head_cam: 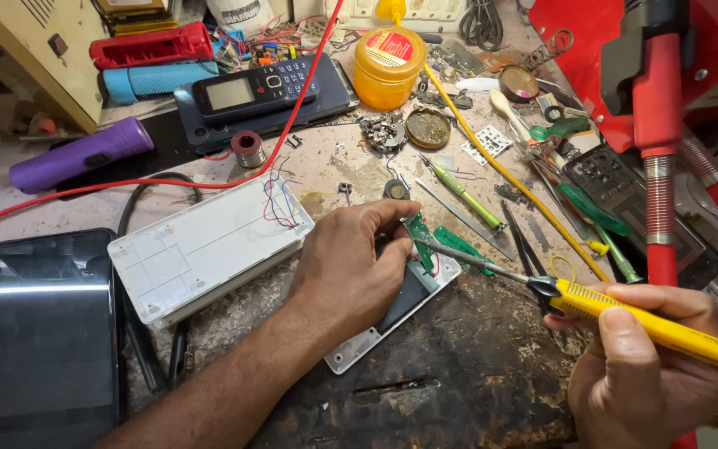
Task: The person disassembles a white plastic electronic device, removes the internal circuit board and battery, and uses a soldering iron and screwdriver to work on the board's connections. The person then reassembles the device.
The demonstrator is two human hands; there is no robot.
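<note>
2 hands (351, 266), 1 soldering iron (625, 314), 1 board (422, 237).

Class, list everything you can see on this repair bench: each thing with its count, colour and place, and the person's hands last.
Soldering iron: one, yellow, right hand, tip at the circuit board.
Circuit board: one, green, centre.
Small case: one, white, under left hand.
Box: one, white, left of centre.
Tablet: one, black, bottom left.
Keypad phone: one, black, top centre.
Torch: one, purple, left.
Jar: one, yellow, top centre.
Wire: one, red, across bench.
Left hand: pinching the board.
Right hand: gripping the iron.
</note>
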